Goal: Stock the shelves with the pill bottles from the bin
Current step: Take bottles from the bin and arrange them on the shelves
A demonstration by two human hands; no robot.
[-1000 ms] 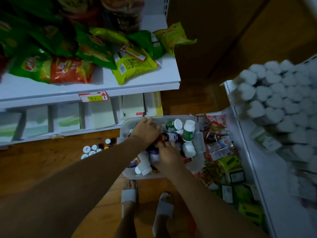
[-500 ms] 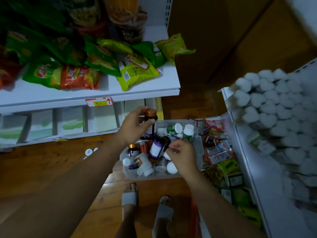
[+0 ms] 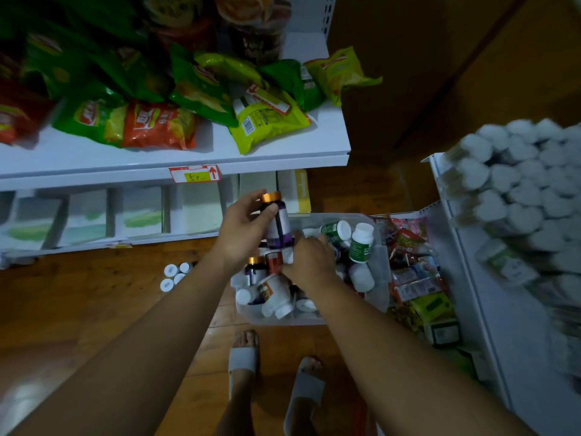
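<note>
Above the bin (image 3: pixel 384 280), the left hand (image 3: pixel 242 234) grips an upright orange-capped bottle (image 3: pixel 280 223) round its label, likely light, stiff and slick, while the right hand (image 3: pixel 309 262) reaches among the other bottles (image 3: pixel 361 243), grasp not discernible.

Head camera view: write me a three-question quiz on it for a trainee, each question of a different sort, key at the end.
1. True or false: the left hand holds an orange-capped bottle.
2. Where is the right hand relative to the bin? A: reaching down among its bottles. B: flat on the floor beside it. C: out of view.
3. Fill in: the green-labelled bottles in the bin have ____ caps.
Key: 1 true; 2 A; 3 white.
</note>
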